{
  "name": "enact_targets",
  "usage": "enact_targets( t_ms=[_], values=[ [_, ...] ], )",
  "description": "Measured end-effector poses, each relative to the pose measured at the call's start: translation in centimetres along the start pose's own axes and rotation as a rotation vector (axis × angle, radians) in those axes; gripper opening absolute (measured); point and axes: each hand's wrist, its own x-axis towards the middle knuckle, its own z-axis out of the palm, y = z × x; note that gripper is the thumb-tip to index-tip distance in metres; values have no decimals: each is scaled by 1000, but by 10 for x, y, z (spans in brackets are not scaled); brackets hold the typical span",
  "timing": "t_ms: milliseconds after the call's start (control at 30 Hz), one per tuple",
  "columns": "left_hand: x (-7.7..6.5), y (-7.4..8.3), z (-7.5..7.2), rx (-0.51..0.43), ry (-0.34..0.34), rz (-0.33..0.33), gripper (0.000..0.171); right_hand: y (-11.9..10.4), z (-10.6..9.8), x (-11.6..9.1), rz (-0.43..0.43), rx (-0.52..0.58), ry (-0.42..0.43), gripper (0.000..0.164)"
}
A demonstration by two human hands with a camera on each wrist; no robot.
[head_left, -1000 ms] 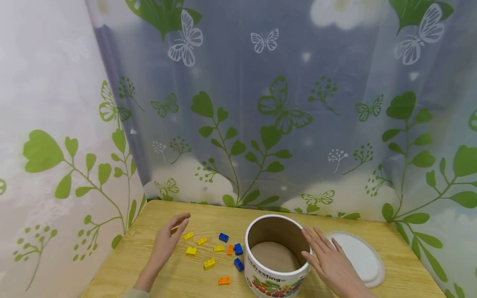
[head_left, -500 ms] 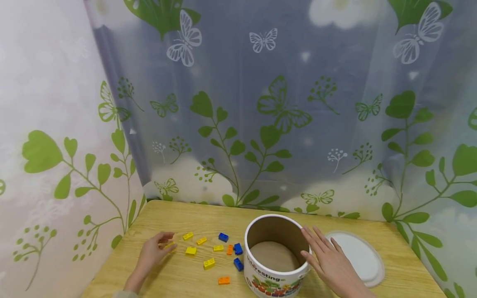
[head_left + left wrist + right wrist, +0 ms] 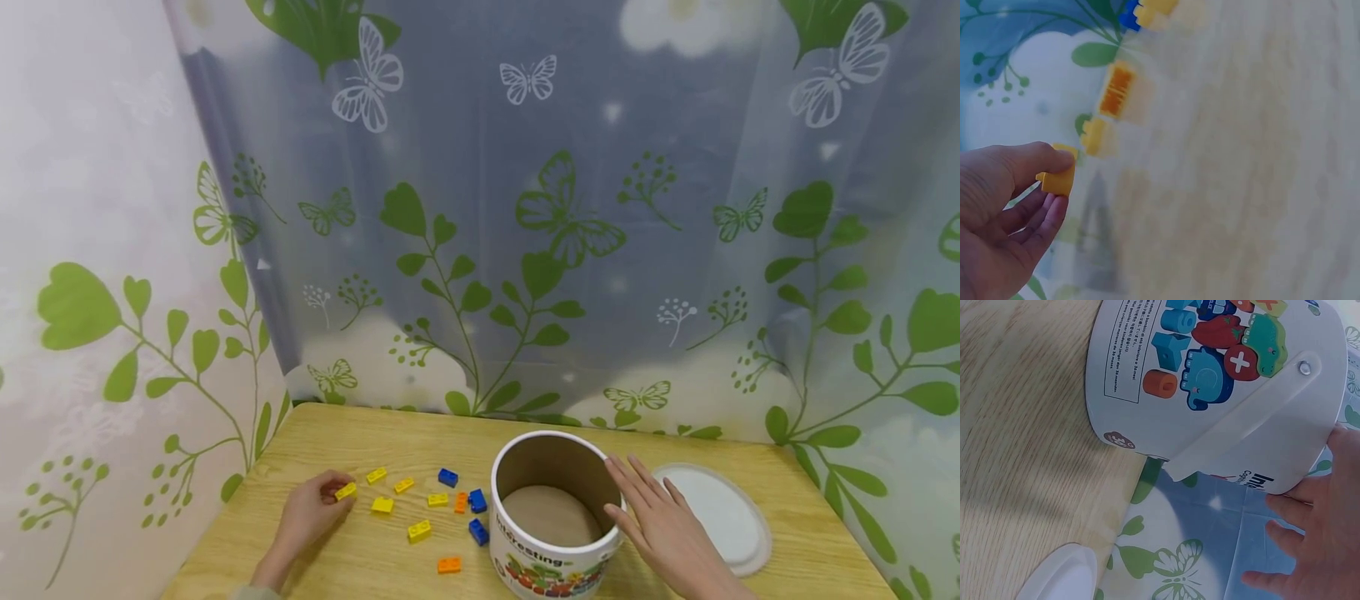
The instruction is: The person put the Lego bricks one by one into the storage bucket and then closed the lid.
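Between thumb and fingertips, my left hand [image 3: 309,510] pinches a yellow toy brick [image 3: 346,491], just over the table's left part; the left wrist view shows this yellow brick [image 3: 1060,170] at the fingertips. My right hand [image 3: 671,525] lies with straight, spread fingers against the right rim of a white bucket [image 3: 556,550], whose inside shows only its floor. In the right wrist view the bucket [image 3: 1285,434] has printed toy pictures and a strap handle [image 3: 1247,419]. To the left of the bucket lie loose yellow bricks [image 3: 419,531], blue bricks [image 3: 477,501] and orange bricks [image 3: 449,565].
A white round lid [image 3: 716,517] lies on the wooden table [image 3: 360,567], right of the bucket and partly behind my right hand. A patterned curtain [image 3: 450,250] with leaves and butterflies stands along the table's back edge, and another sheet hangs on the left.
My left hand has moved left and down to the leftmost yellow brick and now pinches it. The right hand has stayed at the bucket rim.
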Motion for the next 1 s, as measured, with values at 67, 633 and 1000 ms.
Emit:
enact_targets(
  t_ms=[67, 633, 1000],
  values=[
    [3, 7, -1, -11, -11, 10, 22, 0, 0, 0, 1, -5, -1, 59],
    [17, 98, -3, -49, -106, 174, 22, 1, 1, 0, -11, -33, 1, 60],
    [25, 160, 12, -89, -157, 351, 21, 0, -1, 1, -22, -64, -4, 60]
  ],
)
